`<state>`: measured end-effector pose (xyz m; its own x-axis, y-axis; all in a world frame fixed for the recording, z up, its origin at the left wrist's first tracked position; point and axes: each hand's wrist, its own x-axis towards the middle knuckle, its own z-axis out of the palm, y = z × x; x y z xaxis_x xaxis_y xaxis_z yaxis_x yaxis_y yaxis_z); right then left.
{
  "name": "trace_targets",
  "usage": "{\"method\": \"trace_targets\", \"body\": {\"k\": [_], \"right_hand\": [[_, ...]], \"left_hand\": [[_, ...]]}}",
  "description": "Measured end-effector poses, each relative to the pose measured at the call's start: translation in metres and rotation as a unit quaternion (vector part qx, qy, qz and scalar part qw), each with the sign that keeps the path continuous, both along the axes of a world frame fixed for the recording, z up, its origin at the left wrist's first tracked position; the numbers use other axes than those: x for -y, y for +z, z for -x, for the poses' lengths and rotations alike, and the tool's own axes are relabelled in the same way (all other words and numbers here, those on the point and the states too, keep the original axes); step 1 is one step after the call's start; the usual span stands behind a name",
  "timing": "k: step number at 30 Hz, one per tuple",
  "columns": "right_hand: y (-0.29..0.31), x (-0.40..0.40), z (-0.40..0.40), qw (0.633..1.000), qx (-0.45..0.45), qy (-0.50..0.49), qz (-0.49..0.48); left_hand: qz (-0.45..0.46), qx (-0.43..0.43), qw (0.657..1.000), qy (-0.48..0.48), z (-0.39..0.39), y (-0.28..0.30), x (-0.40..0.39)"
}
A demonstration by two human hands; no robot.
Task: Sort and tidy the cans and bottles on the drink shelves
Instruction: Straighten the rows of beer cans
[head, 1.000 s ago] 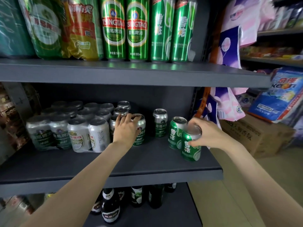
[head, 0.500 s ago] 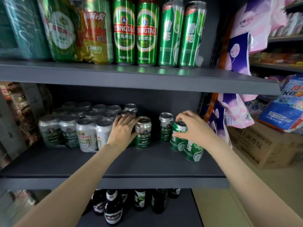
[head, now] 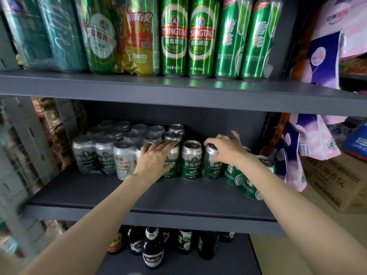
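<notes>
On the dark middle shelf (head: 158, 195) stand short silver-and-green beer cans. My left hand (head: 155, 157) lies with straight fingers over the top of one such can (head: 172, 166), next to the wrapped packs. A second can (head: 191, 161) stands free between my hands. My right hand (head: 226, 149) grips the rim of a third silver-and-green can (head: 213, 169), which leans slightly. Under my right wrist, two all-green cans (head: 233, 175) (head: 251, 188) stand at the shelf's right end.
Shrink-wrapped packs of silver cans (head: 103, 151) fill the shelf's left. Tall green cans (head: 188, 36) and wrapped packs line the upper shelf. Dark bottles (head: 153, 253) stand on the shelf below. Hanging pink-and-purple packets (head: 317, 139) and a cardboard box (head: 337, 185) lie to the right.
My right hand left the front green can, passed over the green can behind it, and now grips a silver-and-green can further left. My left hand stays on its can.
</notes>
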<state>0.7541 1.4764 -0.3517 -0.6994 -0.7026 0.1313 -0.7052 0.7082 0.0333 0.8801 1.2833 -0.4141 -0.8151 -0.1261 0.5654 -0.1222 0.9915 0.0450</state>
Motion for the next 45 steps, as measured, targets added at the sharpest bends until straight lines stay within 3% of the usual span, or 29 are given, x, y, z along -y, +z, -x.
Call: {"method": "trace_targets", "body": {"k": [9,16,32,34,38,42,45], "right_hand": [[0.0,-0.009,-0.061,0.991,0.078,0.09,0.055],[0.007,0.01,-0.06,0.994,0.1,0.051,-0.016],[-0.023,0.032,-0.041,0.992,0.087,0.031,0.086],[-0.026,0.02,-0.039,0.995,0.051,0.028,0.085],[-0.01,-0.019,-0.021,0.997,-0.012,-0.035,0.064],[-0.004,-0.042,-0.008,0.991,0.04,-0.116,-0.047],[-0.002,-0.043,0.001,0.992,0.044,-0.109,-0.049]], "left_hand": [[0.073,-0.078,0.994,0.011,0.001,-0.007,0.002],[0.05,-0.071,0.996,0.013,0.0,-0.005,-0.001],[0.053,-0.089,0.994,0.033,0.003,-0.006,-0.003],[0.044,-0.072,0.996,0.032,0.003,-0.005,-0.002],[0.003,0.043,0.997,0.063,-0.001,0.004,-0.012],[0.011,0.069,0.992,0.104,-0.002,0.004,-0.03],[0.058,0.088,0.989,0.105,-0.006,0.002,-0.03]]}}
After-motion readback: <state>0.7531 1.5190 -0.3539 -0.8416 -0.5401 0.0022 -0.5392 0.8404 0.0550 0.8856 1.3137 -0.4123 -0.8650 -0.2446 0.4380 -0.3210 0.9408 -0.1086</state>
